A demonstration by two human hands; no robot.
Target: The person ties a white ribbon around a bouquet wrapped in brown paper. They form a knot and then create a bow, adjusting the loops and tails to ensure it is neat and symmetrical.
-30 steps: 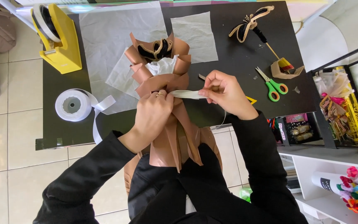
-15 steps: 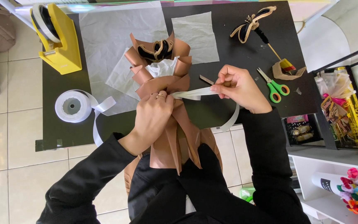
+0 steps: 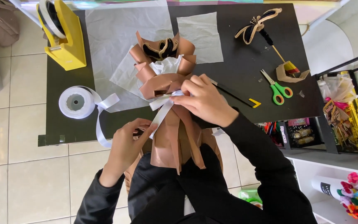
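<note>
I wear a plain black long-sleeved top. Its soft, creased fabric fills the lower middle of the frame, and both sleeves end at the wrists. My left hand point(image 3: 126, 139) and right hand point(image 3: 204, 99) are bare, without gloves.

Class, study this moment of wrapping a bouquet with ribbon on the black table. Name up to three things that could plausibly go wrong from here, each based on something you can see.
1. The white ribbon is only pinched at the neck of the brown paper bouquet by the right hand; it might slacken or slip.
2. The left hand pulls a strand that runs to the ribbon roll near the table edge; the roll could be dragged off.
3. The bouquet overhangs the edge and could tip.
</note>
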